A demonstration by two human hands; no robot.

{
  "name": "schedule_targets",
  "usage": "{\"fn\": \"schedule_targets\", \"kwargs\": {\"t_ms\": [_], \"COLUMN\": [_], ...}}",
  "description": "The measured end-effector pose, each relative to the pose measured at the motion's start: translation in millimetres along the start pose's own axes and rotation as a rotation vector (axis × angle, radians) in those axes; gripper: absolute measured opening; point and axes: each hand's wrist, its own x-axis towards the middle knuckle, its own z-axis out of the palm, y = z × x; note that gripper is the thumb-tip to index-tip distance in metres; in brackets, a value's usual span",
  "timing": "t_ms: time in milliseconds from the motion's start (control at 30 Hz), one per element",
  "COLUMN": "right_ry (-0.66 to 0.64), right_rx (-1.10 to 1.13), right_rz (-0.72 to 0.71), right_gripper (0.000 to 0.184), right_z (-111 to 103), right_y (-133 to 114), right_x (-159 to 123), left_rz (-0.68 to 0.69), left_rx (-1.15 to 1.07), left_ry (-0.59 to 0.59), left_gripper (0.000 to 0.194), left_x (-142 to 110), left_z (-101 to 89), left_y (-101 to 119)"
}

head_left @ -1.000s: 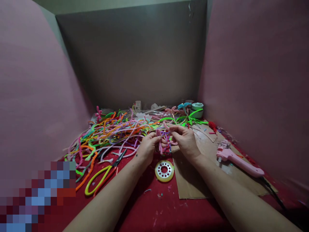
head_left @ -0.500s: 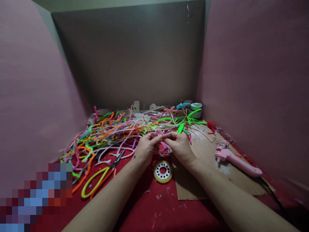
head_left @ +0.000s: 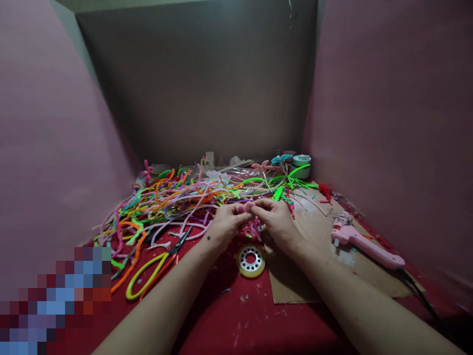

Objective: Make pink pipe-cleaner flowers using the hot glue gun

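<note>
My left hand [head_left: 226,222] and my right hand [head_left: 273,219] meet near the middle of the view. Between their fingertips they pinch a small bent piece of pink pipe cleaner [head_left: 250,207], partly hidden by the fingers. More pink fuzzy strands [head_left: 254,229] show just below the hands. A roll of yellowish tape [head_left: 242,268] with a holed silver core lies on the red cloth nearer to me. Left of my left forearm are scissors [head_left: 148,276] with yellow and orange-red handles, partly covered by the arm.
Many coloured pipe cleaners [head_left: 170,202] lie heaped at the back left. On the right, a pink glue gun [head_left: 369,249] with a black cord rests on cardboard [head_left: 295,291]. A light green jar [head_left: 301,167] and pipe-cleaner flowers [head_left: 281,159] are behind. Pinkish walls rise on both sides.
The fingertips have shifted on the pink piece, with the right fingers closer to the left ones. More pink strand shows below them. The view has moved slightly.
</note>
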Motion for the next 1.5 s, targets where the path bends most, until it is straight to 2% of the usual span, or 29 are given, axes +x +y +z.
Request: {"fn": "schedule_targets", "kwargs": {"t_ms": [100,167,433,567,667,733,867,1000,1200,1333,1400,1500], "right_ry": [0.036,0.047,0.053,0.087,0.122,0.134,0.144,0.142,0.063,0.047,0.102,0.218], "right_rx": [0.164,0.203,0.132,0.056,-0.036,-0.113,-0.262,-0.376,-0.510,-0.645,-0.769,-1.267], "right_rz": [0.122,0.155,0.123,0.111,0.087,0.079,0.065,0.045,0.010,-0.049,-0.106,-0.271], "right_gripper": [0.021,0.022,0.013,0.018,0.018,0.017,0.012,0.010,0.017,0.012,0.020,0.034], "right_z": [-1.1,-1.9,-3.7,-4.9,-8.0,-11.3,-18.2,-22.3,-28.6,-46.6,-64.7,-100.9], "right_y": [1.6,3.2,5.7,9.1,11.5,12.4,12.3,10.4,-3.0,-17.0,-22.5,-26.0], "right_x": [0.8,1.6,3.9,5.7,8.1,10.3,15.7,18.2,10.3,-1.5,-14.3,-43.2], "left_rz": [-0.005,-0.027,-0.107,-0.123,-0.120,-0.121,-0.132,-0.141,-0.076,-0.071,-0.073,-0.075], "left_rx": [-0.024,-0.039,-0.130,-0.194,-0.207,-0.207,-0.172,-0.129,-0.118,-0.132,-0.137,-0.145], "left_ry": [0.009,0.013,-0.022,-0.130,-0.202,-0.187,-0.130,-0.062,0.019,0.038,0.045,0.042], "left_gripper": [0.022,0.023,0.020,0.021,0.033,0.035,0.022,0.019,0.020,0.016,0.013,0.011], "left_x": [-1.0,-0.2,6.4,4.4,1.9,1.1,1.5,1.5,2.4,6.0,6.8,5.2], "left_z": [1.2,0.5,-6.3,-8.8,-9.5,-9.7,-9.7,-8.7,-8.2,-8.1,-7.9,-8.1], "left_y": [1.7,1.4,-5.0,-2.6,1.2,2.3,1.4,1.4,-1.3,-8.7,-11.5,-13.0]}}
